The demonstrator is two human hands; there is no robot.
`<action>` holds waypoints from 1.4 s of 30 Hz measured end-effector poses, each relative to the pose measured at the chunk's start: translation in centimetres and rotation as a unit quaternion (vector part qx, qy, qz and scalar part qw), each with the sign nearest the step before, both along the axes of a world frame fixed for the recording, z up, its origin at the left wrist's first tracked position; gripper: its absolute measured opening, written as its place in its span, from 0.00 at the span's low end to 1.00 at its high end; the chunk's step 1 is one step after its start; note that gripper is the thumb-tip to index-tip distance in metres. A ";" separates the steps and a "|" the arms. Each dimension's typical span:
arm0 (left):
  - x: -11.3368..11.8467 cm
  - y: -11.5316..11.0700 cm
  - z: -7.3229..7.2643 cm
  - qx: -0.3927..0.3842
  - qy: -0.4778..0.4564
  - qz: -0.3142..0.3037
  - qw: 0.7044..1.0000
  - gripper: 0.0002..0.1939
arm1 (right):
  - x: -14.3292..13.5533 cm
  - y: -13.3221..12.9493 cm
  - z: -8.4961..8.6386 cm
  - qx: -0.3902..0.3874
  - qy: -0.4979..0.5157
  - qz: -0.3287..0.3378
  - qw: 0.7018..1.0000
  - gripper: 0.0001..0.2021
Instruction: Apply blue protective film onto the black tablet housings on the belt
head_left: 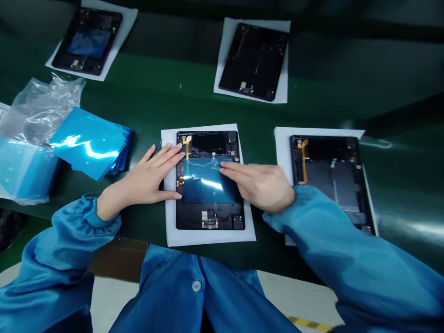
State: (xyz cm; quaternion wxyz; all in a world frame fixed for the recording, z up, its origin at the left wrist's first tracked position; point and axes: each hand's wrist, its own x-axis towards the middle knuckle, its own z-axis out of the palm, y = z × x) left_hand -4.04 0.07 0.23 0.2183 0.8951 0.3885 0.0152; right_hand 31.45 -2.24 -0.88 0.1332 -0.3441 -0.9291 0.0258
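An opened black tablet housing [194, 216] lies on a white sheet [211, 238] in front of me. Across its middle is a shiny blue film [208, 187]. My left hand [149, 178] is spread, its fingertips on the left edge of the housing and the thumb lower down on the same edge. Two extended fingers of my right hand [260, 182] touch the film near its upper right corner, while the other fingers are curled under. Neither hand grasps anything visible.
A stack of blue films [92, 143] and a clear plastic bag [45, 111] with more films lie at the left. Another housing [326, 180] is at the right, partly behind my right sleeve. Two further housings, one at back left [86, 41], one at back centre [255, 62], rest on white sheets.
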 end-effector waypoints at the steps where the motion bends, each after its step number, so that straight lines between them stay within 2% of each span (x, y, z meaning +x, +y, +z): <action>1: 0.0 0.0 -0.1 0.002 0.001 0.001 1.000 0.55 | 0.6 -0.7 0.0 0.000 0.001 0.030 1.000 0.20; 3: 0.0 0.1 -0.1 0.003 0.003 0.000 1.000 0.55 | 1.7 -2.2 -0.1 0.015 0.007 0.080 0.997 0.20; 5: 0.0 0.1 0.0 -0.003 0.005 -0.001 1.000 0.54 | 2.4 -3.0 -0.4 0.039 0.010 0.101 0.994 0.19; 8: 0.0 0.1 0.1 -0.009 0.010 0.003 1.000 0.54 | 2.3 -1.4 -1.0 0.030 -0.008 0.079 0.996 0.22; 11: -0.2 0.0 0.2 -0.014 0.020 0.010 1.000 0.55 | 1.5 1.6 -1.4 0.003 -0.014 0.018 1.000 0.23; 14: -0.2 0.3 0.9 -0.017 0.033 0.015 0.999 0.56 | 1.0 2.4 -1.3 -0.016 0.042 -0.021 0.999 0.19; 16: 0.6 1.0 1.8 -0.011 0.047 0.024 0.999 0.51 | 1.1 1.2 -1.0 -0.028 0.121 -0.067 0.990 0.17; 19: 3.5 3.1 3.3 0.040 0.067 0.080 0.994 0.32 | 1.4 -1.5 -0.5 -0.078 0.233 -0.204 0.948 0.14; 21: 6.2 5.0 3.5 0.088 0.075 0.125 0.985 0.26 | 1.6 -2.7 -0.4 -0.156 0.252 -0.281 0.913 0.14; 23: 8.4 6.8 2.9 0.114 0.098 0.156 0.976 0.25 | 1.6 -3.4 -0.4 -0.228 0.243 -0.315 0.889 0.18; 26: 9.7 9.1 1.6 0.083 0.104 0.154 0.979 0.19 | 1.3 -3.7 -0.8 -0.254 0.233 -0.321 0.882 0.21; 28: 9.3 10.1 1.1 0.050 0.084 0.134 0.986 0.12 | 0.8 -3.8 -1.2 -0.240 0.231 -0.315 0.889 0.21; 30: 8.5 10.8 1.3 0.034 0.067 0.114 0.991 0.07 | 0.4 -4.0 -1.5 -0.229 0.231 -0.308 0.894 0.22; 33: 7.5 10.9 2.3 0.035 0.039 0.097 0.994 0.07 | 0.1 -3.9 -1.9 -0.230 0.238 -0.308 0.892 0.24; 36: 6.9 10.0 3.4 0.057 0.011 0.105 0.993 0.08 | 0.2 -3.3 -1.7 -0.235 0.240 -0.322 0.885 0.27; 38: 6.8 9.2 4.2 0.087 -0.004 0.119 0.989 0.09 | 0.2 -2.6 -1.2 -0.250 0.236 -0.320 0.883 0.25; 40: 6.9 8.8 5.1 0.135 -0.049 0.134 0.981 0.10 | 0.2 -1.7 -0.5 -0.291 0.243 -0.282 0.881 0.21; 42: 7.3 9.4 6.0 0.185 -0.122 0.151 0.963 0.10 | 0.4 -0.2 0.0 -0.317 0.273 -0.246 0.874 0.25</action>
